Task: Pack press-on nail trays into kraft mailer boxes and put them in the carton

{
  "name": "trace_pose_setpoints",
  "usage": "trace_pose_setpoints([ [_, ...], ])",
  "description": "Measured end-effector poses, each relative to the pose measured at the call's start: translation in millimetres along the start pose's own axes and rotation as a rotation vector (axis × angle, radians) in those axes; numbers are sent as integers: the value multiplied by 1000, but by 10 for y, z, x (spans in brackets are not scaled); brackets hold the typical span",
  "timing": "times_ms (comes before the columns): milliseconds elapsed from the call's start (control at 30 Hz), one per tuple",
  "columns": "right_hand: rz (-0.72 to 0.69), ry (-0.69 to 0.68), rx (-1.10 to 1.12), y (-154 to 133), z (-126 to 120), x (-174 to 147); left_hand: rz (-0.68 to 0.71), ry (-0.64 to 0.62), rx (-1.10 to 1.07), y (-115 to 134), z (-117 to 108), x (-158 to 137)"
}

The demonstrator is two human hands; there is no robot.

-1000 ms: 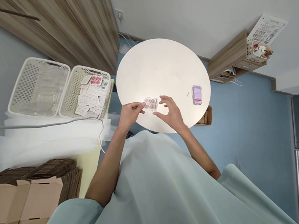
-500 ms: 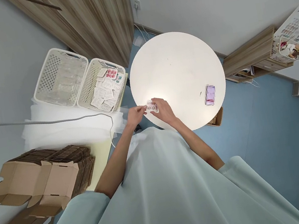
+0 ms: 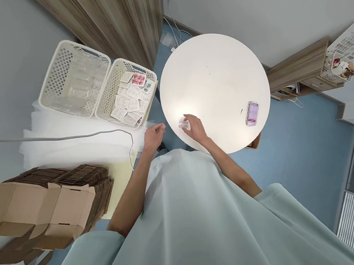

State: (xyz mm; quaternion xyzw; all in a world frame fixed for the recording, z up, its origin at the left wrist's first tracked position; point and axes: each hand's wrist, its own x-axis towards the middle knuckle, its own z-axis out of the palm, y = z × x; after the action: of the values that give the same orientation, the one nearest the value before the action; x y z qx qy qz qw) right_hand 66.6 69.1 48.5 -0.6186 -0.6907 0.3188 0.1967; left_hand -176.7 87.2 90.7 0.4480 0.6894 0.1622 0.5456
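Observation:
My right hand is closed on a small clear plastic tray with rounded bumps, over the near left part of the round white table. Thumb and fingers grip the tray's edges. My left hand is off the table's left side, apart from the tray, with its fingers pinched together. Whatever may be between those fingertips is too small to make out. The white basket of printed cards lies just beyond my left hand; one card there shows red shapes.
A second white basket holds clear plastic pieces. White sheets lie below the baskets, crossed by a grey cable. Folded cardboard boxes are stacked at the left. A blurred purple item rests on the table's right side.
My left hand has let go of the tray's left edge and moved left, away from it. My right hand still holds the tray. The whole view has shifted slightly.

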Motion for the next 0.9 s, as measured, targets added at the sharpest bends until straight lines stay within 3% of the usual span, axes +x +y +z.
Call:
trace_pose_setpoints([
  [300, -36, 131, -11, -691, -281, 136, 25, 75, -73, -44, -459, 44],
  [533, -86, 147, -57, -1216, -215, 259, 103, 172, -109, -104, -907, 155],
  [900, -210, 180, -97, -1826, -57, 411, 198, 452, -166, -324, -1497, 839],
])
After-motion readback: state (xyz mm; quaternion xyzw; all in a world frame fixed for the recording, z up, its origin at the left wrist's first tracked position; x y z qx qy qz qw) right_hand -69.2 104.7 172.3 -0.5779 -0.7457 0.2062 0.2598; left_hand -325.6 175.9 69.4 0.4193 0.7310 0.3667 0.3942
